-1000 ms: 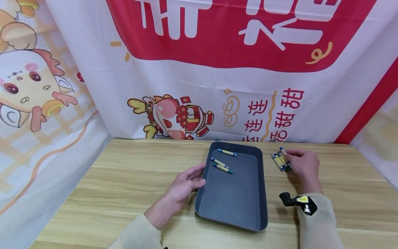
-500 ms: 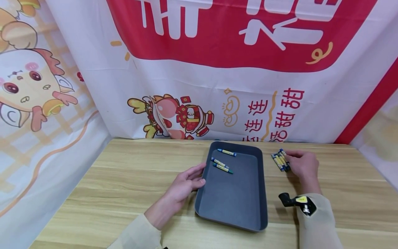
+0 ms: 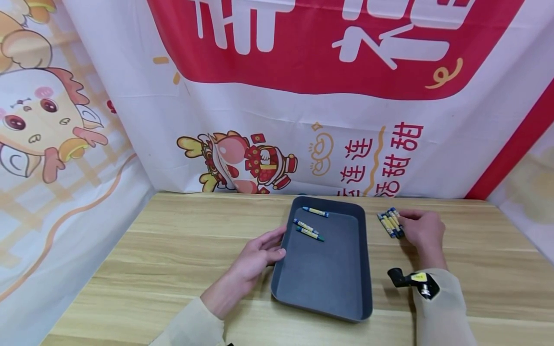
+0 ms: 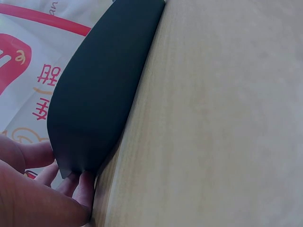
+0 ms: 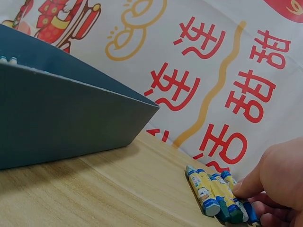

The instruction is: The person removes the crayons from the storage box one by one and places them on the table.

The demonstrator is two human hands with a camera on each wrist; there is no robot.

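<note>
My left hand (image 3: 256, 257) grips the left side of a dark grey tray (image 3: 324, 283), thumb over the rim and fingers against the outer wall (image 4: 97, 90). Inside the tray lie a blue crayon (image 3: 316, 212), a second bluish crayon (image 3: 306, 226) and a green crayon (image 3: 310, 234), all yellow-wrapped. To the tray's right, my right hand (image 3: 424, 231) is at a row of several crayons (image 3: 386, 226) lying side by side. In the right wrist view, its thumb and curled fingers pinch the outermost crayon (image 5: 228, 178), partly hidden by the hand, beside the other crayons (image 5: 203, 191).
The tray and loose crayons stand on a wood-grain table (image 3: 186, 245). Behind the table's far edge hangs a printed white and red cloth (image 3: 242, 110), with more cloth at both sides. A black mount (image 3: 417, 279) sits on the right sleeve.
The crayon at my right fingertips has come down slightly toward me, now lined up more closely with the row. My left hand and the tray have stayed put.
</note>
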